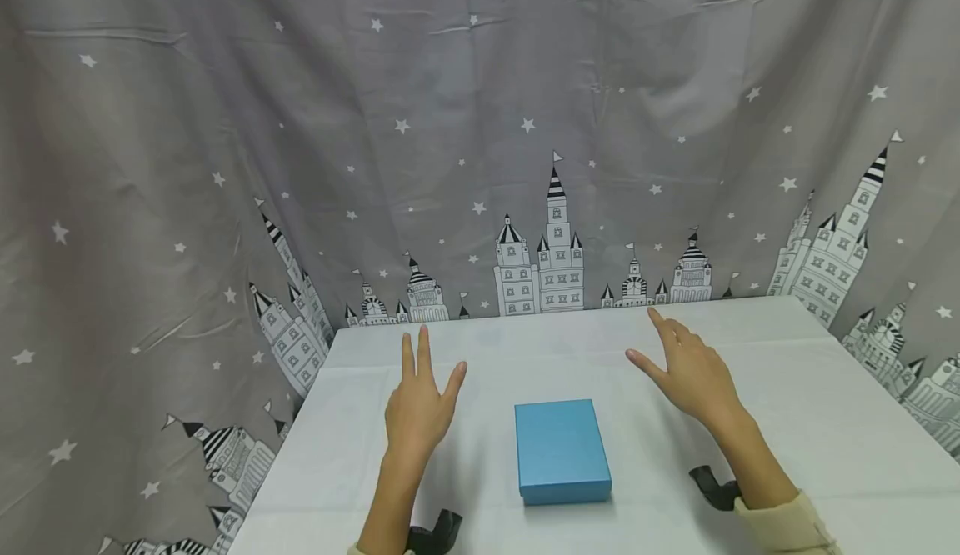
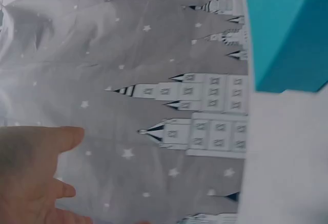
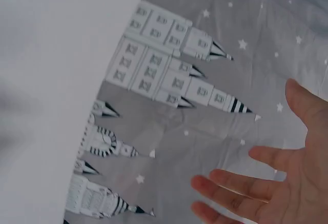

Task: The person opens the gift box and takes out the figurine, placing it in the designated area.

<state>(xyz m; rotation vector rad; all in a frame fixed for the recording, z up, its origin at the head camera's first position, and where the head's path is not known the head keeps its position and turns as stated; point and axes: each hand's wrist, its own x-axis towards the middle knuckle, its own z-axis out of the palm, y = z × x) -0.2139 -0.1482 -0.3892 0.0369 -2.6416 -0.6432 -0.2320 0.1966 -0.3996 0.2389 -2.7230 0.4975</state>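
A blue lidded box (image 1: 562, 447) sits on the white table between the two hands. My left hand (image 1: 418, 413) hovers to the left of the box with fingers extended and thumb spread, holding nothing. On the other side, my right hand (image 1: 693, 376) is held over the table, thumb apart from the stretched fingers, also with nothing in it. The left wrist view shows the blue box (image 2: 289, 34) at upper right and part of the left hand (image 2: 31, 172) at lower left. In the right wrist view the fingers of the right hand (image 3: 287, 183) are spread and loosely bent.
A white cloth-covered table (image 1: 480, 372) runs back to a grey curtain (image 1: 450, 80) printed with stars and castles. The curtain also hangs along the left and right sides. A black wrist strap (image 1: 716, 488) shows by the right cuff, another black strap (image 1: 437, 532) at the left wrist.
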